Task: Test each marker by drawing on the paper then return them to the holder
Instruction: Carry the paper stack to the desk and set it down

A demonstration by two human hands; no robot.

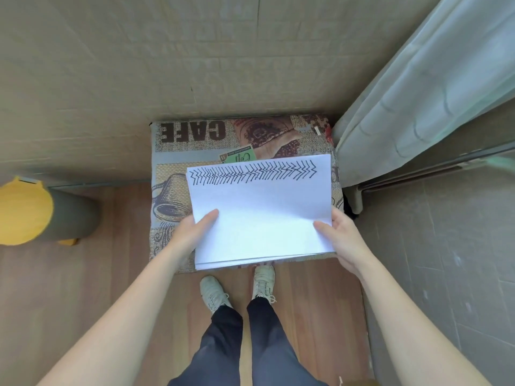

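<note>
Two hands held the paper (260,210) over the table (172,168): at the left edge our left hand (192,232) pinched the stack, thumb on top; at the right edge our right hand (341,240) did the same. Black zigzags ran across the top sheet. No markers or holder showed anywhere. We judged the loose sheets could fan apart and slide to the floor if either grip eased, since the near edge overhung the table. A curtain (418,93) hung close on the right and might catch a corner.
</note>
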